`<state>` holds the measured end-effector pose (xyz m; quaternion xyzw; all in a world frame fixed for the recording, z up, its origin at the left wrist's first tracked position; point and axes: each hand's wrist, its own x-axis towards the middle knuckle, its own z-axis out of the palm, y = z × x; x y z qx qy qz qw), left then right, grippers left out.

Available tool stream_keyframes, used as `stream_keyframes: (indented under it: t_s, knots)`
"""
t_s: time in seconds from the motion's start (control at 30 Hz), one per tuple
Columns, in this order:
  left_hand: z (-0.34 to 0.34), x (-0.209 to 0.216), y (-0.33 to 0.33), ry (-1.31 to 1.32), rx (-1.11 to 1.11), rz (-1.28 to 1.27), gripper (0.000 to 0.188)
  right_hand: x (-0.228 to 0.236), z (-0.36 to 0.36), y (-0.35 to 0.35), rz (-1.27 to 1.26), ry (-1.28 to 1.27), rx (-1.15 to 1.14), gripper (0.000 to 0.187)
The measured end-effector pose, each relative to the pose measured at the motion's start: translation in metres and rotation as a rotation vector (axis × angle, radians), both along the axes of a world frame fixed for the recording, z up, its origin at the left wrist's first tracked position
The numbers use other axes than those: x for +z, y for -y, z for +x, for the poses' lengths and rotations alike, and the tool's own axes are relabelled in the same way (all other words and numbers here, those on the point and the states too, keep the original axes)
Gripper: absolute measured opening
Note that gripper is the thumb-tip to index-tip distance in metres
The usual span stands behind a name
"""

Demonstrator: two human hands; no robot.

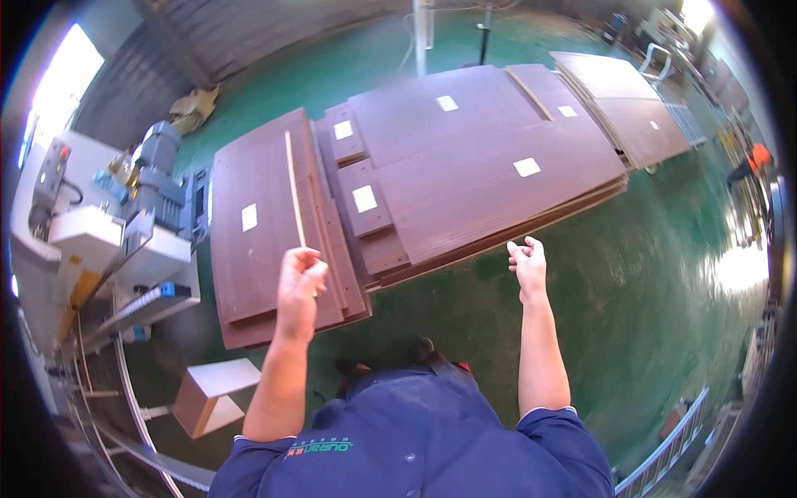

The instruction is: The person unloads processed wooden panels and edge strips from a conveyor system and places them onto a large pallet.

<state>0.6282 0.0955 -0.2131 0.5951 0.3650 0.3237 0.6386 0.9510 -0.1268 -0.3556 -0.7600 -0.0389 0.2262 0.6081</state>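
Seen from above, nearest is the wearer's dark navy short-sleeved shirt [398, 440], with dark shoes just beyond its edge. To the lower left stands a white-faced angular panel piece with brown sides [212, 402].

Both bare forearms reach forward. The left hand [300, 286] is curled closed, pinching the near end of a long, thin, pale wooden strip [295, 189]. The strip points away over a stack of flat, dark reddish-brown boards [257, 178], which bears a blank-looking white paper label [249, 217]. The right hand [528, 264] holds nothing visible; its fingers are loosely bent, with thumb and forefinger apart, near the front edge of a second, wider stack of reddish-brown boards [465, 187].

That second stack sits to the right of the first and carries several white labels. Towards its far right side lies a short pale wooden strip [530, 94].

At left is a white machine with a grey cylindrical motor [158, 149]. Around everything spreads a glossy green floor [639, 249]. Farther off, at upper right, is another stack of brown boards [618, 91]; a pale upright pole [419, 41] and a grey wall [249, 29] stand behind.
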Motion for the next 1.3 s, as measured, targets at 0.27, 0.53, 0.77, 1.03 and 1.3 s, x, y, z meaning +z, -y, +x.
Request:
stream_keyframes:
  t_s: [0.27,0.53,0.77,1.03,1.3]
  knots:
    - [-0.081,-0.040,0.051,-0.058,-0.101,-0.210,0.015,-0.039,0.000,-0.077,-0.021,0.264,-0.149,0.063]
    - [-0.171,-0.062,0.066,-0.015,0.198,-0.252,0.015,-0.032,0.004,-0.102,-0.274,0.429,-0.030,0.034]
    - [-0.214,-0.069,0.051,0.006,0.076,-0.177,0.013,-0.082,0.066,-0.046,0.212,0.068,0.050,0.027]
    - [-0.299,-0.078,0.031,-0.021,0.251,-0.263,0.016,-0.051,-0.066,-0.082,-0.172,0.035,0.159,0.030]
    - [-0.355,-0.087,-0.003,-0.062,0.337,-0.279,0.019,-0.068,-0.158,-0.107,-0.268,-0.150,0.322,0.030]
